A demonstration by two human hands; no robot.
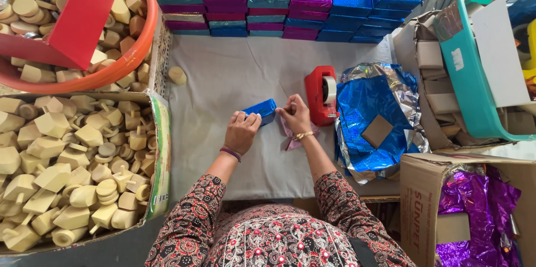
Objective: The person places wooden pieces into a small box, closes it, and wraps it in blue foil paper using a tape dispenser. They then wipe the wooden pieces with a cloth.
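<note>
Head view. At centre frame a small blue foil-wrapped box (261, 111) lies on the grey cloth of the counter (223, 77), its long axis running from lower left to upper right. The left hand (241, 132) sits at the box's lower-left end, fingers curled over and grasping it. The right hand (294, 114) meets the box's upper-right end, fingers pinched together at the foil edge; whether they grip foil or tape cannot be told. Both hands are at the box, one at each end. A red tape dispenser (320, 95) stands just right of the right hand, beside loose blue foil sheets (368, 116). Stacked wrapped boxes (285, 1) line the top of the frame; wooden pieces (67, 161) fill a carton at left.
</note>
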